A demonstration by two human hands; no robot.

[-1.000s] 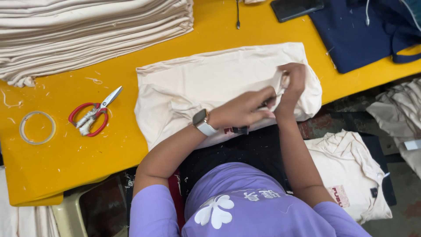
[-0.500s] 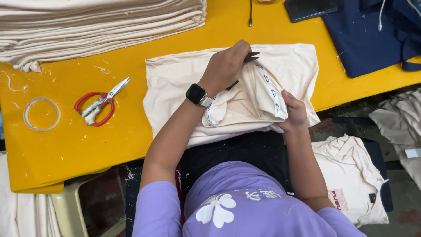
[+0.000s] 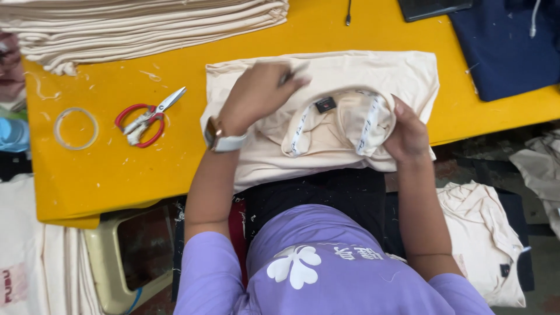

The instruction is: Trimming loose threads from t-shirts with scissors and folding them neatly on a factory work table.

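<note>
A cream garment (image 3: 350, 76) lies folded on the near part of the yellow bench (image 3: 116, 169), its lower edge hanging over the bench's front toward the person's lap. Its neck opening (image 3: 341, 125) faces up between the two hands, showing a small dark label and taped inner trim. The left hand (image 3: 256, 93) lies on the cloth at the upper left of that opening, knuckles up and fingers (image 3: 291, 74) curled together; something thin and dark shows at the fingertips, but the blur keeps it from being told, and whether they pinch it cannot be told either. The left wrist, wearing a watch (image 3: 224, 140) with a pale strap, bends back from the forearm, which runs up from the lower left across the bench edge. The right hand (image 3: 408, 134) clasps the right side of the collar, fingers wrapped over the bunched cloth at the bench's front edge, the forearm rising almost straight from the person's lap. Well to the left of the garment, red-handled scissors (image 3: 146, 119) lie on the bench beside a clear ring of tape (image 3: 76, 128). A stack of folded cream cloth (image 3: 146, 26) fills the far left of the bench, and a dark blue garment (image 3: 507, 46) lies at the far right.
</note>
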